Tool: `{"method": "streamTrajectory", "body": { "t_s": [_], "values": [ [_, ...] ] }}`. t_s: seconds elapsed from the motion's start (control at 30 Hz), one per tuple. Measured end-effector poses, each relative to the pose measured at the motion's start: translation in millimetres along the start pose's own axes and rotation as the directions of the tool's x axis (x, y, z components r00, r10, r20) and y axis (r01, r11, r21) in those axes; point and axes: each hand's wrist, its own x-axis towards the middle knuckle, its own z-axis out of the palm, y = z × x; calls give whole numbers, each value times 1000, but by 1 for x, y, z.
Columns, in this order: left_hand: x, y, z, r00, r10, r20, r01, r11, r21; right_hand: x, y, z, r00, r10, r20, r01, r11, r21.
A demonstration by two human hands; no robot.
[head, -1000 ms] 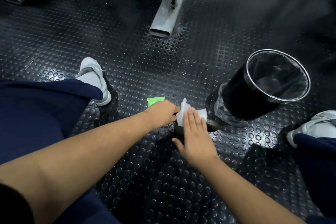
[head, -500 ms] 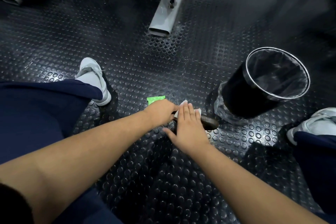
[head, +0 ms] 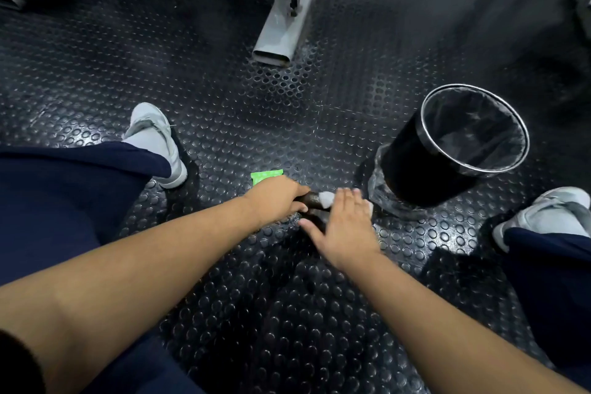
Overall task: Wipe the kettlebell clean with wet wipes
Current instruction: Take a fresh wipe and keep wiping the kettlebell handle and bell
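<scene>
A: Where is the kettlebell [head: 311, 200] found?

B: On the studded floor [head: 224, 105], between the two feet. Only a dark short piece is seen, between the hands; the rest is covered.

A: How is it held?

B: Its near-left end is clenched by the left hand [head: 278, 198], fingers curled round it. The right hand [head: 345, 227] is laid flat, fingers straight, and the wet wipe [head: 327, 198] is pressed under it onto the dark surface. Nothing is grasped by that hand.

A: Which relation is decisive for the coming stroke?

B: The visible piece is judged to run left to right, from the left grip toward the bin [head: 415, 169]. The wiping hand lies on the bin side of the grip, so a stroke along this axis would be needed. The green packet [head: 265, 176] lies just behind the left hand.

A: What is changed against one second ago?

B: Then the wipe stood up beyond the fingertips; now it is mostly covered. Half a second ago a dark end was shown right of the hand; now that end is hidden, the hand being shifted toward the bin. The left grip is unchanged.
</scene>
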Motion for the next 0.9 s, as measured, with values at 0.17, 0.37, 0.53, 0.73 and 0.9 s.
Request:
{"method": "streamTrajectory", "body": {
  "t_s": [0.17, 0.37, 0.53, 0.73, 0.9],
  "values": [
    [-5, 3, -5, 999, -5, -34, 6, 1000, 14, -4, -37, 11, 985, -171, -19, 170, 984, -59],
    [-1, 4, -1, 1000, -5, -14, 5, 1000, -2, -36, 13, 26, 981, -190, -44, 184, 976, -118],
    [-1, 1, -3, 1000, 9, -9, -9, 1000, 0, -20, 17, 12, 999, -4, -37, 2, 999, -49],
    [-6, 8, -9, 1000, -10, -2, 10, 1000, -7, -2, -30, 5, 982, -183, -36, 182, 982, -46],
    [-4, 9, -7, 1000, -27, 13, 27, 999, -22, -28, -1, 25, 967, -245, -75, 238, 967, -87]
  ]
}}
